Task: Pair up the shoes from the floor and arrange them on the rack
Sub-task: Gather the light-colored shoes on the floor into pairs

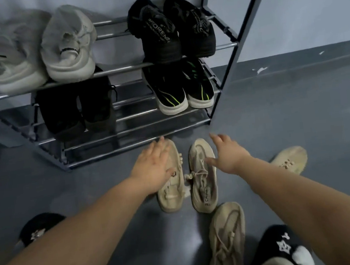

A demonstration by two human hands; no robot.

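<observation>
Two beige laced shoes lie side by side on the floor in front of the rack (118, 70): the left beige shoe (174, 194) and the right beige shoe (203, 186). My left hand (152, 167) hovers flat over the left one with fingers spread. My right hand (227, 154) is spread open above the right one, its thumb near the laces. Whether either hand touches its shoe I cannot tell. On the rack stand a grey pair (38, 52), a black pair (170, 29), a dark pair (76, 109) and a black-and-green pair (184, 89).
Another beige shoe (227, 240) lies near the bottom and one more beige shoe (289, 159) at the right behind my forearm. A black slipper with a star (281, 251) sits bottom right, its mate (38, 229) bottom left. The rack's lowest bars (127, 146) hold nothing.
</observation>
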